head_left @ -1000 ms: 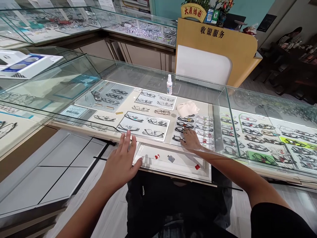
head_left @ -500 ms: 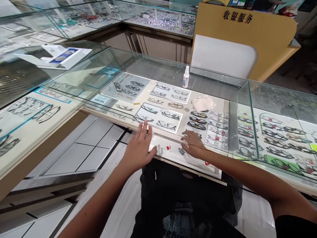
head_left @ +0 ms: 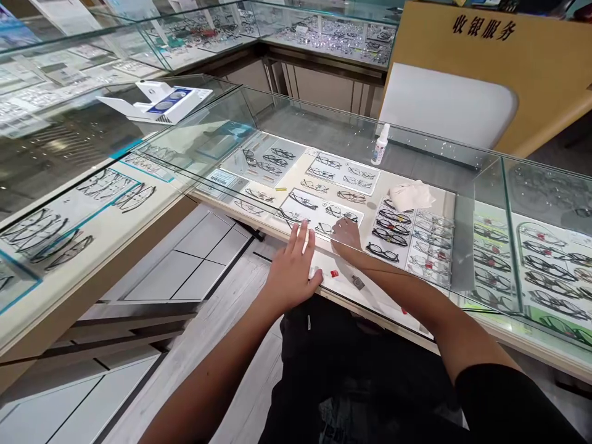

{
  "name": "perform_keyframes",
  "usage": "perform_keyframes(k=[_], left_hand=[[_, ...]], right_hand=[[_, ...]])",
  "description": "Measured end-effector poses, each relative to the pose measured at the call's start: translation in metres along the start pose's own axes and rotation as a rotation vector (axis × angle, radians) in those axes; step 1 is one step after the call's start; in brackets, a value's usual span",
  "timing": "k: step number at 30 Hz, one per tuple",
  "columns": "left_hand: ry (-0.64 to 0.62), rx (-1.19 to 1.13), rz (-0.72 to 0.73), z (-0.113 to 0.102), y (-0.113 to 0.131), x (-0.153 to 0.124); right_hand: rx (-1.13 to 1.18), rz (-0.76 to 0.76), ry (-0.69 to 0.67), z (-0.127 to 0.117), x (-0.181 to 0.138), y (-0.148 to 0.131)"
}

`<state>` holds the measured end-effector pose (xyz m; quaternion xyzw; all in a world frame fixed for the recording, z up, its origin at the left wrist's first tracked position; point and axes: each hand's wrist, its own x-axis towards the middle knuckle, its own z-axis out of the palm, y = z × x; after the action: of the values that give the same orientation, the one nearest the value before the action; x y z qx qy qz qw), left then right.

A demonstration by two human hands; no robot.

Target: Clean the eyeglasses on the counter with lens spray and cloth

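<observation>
My left hand (head_left: pixel 292 270) lies flat with spread fingers at the front edge of the glass showcase (head_left: pixel 282 233); it holds nothing. Under the glass top, my right hand (head_left: pixel 346 234) reaches in over a white display card (head_left: pixel 319 206) bearing several eyeglasses. Its fingers bend down beside a pair of eyeglasses (head_left: pixel 325 228) at the card's near right, partly hidden by the hand; whether they grip it cannot be made out. Another dark-framed pair (head_left: pixel 341 213) lies just beyond the fingers. A small red tag (head_left: pixel 334 273) and a grey tag (head_left: pixel 357 282) rest on the pulled-out white ledge.
On the glass top stand a white spray bottle (head_left: pixel 380 145) and a crumpled cloth (head_left: pixel 411 195). Rows of black eyeglasses (head_left: pixel 391 226) lie right of my hand. An opened white box (head_left: pixel 160 105) sits on the left counter. The glass top's front edge crosses above my right forearm.
My right hand has moved left and farther in, from the near edge by the black frames to the white card. My left hand stays at the edge. The view has shifted left.
</observation>
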<state>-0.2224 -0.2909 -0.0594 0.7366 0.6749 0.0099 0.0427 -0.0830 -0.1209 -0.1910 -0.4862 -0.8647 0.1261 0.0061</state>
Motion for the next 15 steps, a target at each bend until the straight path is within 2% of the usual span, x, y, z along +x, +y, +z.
perform_keyframes(k=[4, 8, 12, 15], left_hand=[[0.017, -0.023, 0.005, 0.0, -0.001, -0.002], [0.037, -0.032, 0.011, 0.001, -0.002, -0.003], [0.034, -0.033, 0.011, 0.002, -0.003, -0.003], [0.03, -0.02, 0.008, 0.003, -0.003, -0.002]], right_hand=[[-0.037, 0.019, -0.034, 0.007, 0.018, -0.003], [-0.048, 0.017, -0.068, 0.007, 0.024, -0.005], [-0.023, -0.009, -0.087, -0.006, 0.016, -0.008], [0.015, -0.033, -0.097, -0.02, -0.005, -0.01]])
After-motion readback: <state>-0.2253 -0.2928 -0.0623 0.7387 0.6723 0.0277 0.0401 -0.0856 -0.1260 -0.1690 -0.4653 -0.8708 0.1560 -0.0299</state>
